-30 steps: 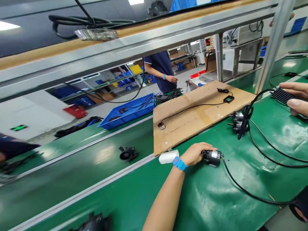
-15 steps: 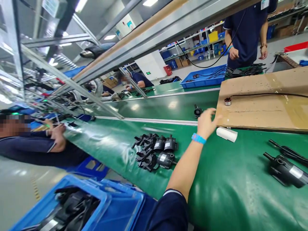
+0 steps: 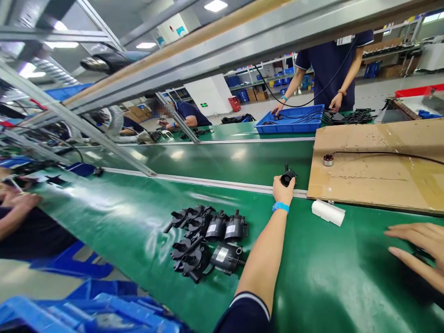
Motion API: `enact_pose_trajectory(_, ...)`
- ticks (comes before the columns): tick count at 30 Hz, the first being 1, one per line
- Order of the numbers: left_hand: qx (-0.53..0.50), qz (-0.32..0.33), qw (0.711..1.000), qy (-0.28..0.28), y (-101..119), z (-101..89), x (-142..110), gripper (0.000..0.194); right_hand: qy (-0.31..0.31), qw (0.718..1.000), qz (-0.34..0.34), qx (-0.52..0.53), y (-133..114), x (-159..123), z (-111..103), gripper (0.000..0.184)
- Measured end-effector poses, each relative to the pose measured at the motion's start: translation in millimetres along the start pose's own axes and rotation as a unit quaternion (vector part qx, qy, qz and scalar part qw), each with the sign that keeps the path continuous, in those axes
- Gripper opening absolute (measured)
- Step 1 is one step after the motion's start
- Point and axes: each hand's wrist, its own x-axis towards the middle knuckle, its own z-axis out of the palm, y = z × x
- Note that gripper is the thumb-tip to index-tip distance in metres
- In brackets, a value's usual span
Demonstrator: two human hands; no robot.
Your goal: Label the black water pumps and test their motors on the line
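My left hand (image 3: 282, 188), with a blue wristband, is stretched out to the edge of the conveyor belt (image 3: 222, 159). Its fingers are closed round a small black pump part (image 3: 287, 176). My right hand (image 3: 418, 252) lies on the green mat (image 3: 312, 286) at the right edge, fingers stretched out and apart, holding nothing I can see. A cluster of several black pumps (image 3: 208, 236) lies on the mat left of my left forearm. A white roll (image 3: 328, 212) sits just right of my left wrist.
A cardboard sheet (image 3: 374, 180) carries a small round part (image 3: 328, 160) on a black cable. Across the belt a person in navy reaches into a blue bin (image 3: 294, 121). Other co-workers sit at the left. Blue crates (image 3: 104, 310) stand below.
My left hand went from open above the mat to the belt's edge and closed on the black pump part. My right hand came into view at the right.
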Motion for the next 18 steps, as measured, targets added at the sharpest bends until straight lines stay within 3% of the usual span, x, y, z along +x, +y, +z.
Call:
enact_pose_trajectory(3, -0.013, 0.011, 1.000, -0.015, -10, -17.1, -32, 0.045, -0.085, 0.994, -0.070, -0.004, -10, 31, 29, 0.025)
enact_pose_trajectory(7, 0.001, 0.025, 0.999, -0.036, -21, -51.8, -84, 0.043, -0.137, 0.979, -0.127, -0.086, -26, 67, 64, 0.022)
enact_pose_trajectory(10, 0.029, 0.031, 0.997, -0.067, -27, -78.0, -118, 0.048, -0.163, 0.962, -0.146, -0.162, -36, 79, 77, 0.019)
enact_pose_trajectory(15, 0.071, 0.043, 0.989, -0.124, -24, -104.1, -149, 0.052, -0.171, 0.956, -0.121, -0.204, -62, 75, 83, 0.018)
enact_pose_trajectory(18, 0.074, 0.058, 0.982, -0.162, -16, -110.9, -157, 0.053, -0.120, 0.985, -0.069, -0.099, -84, 65, 89, 0.011)
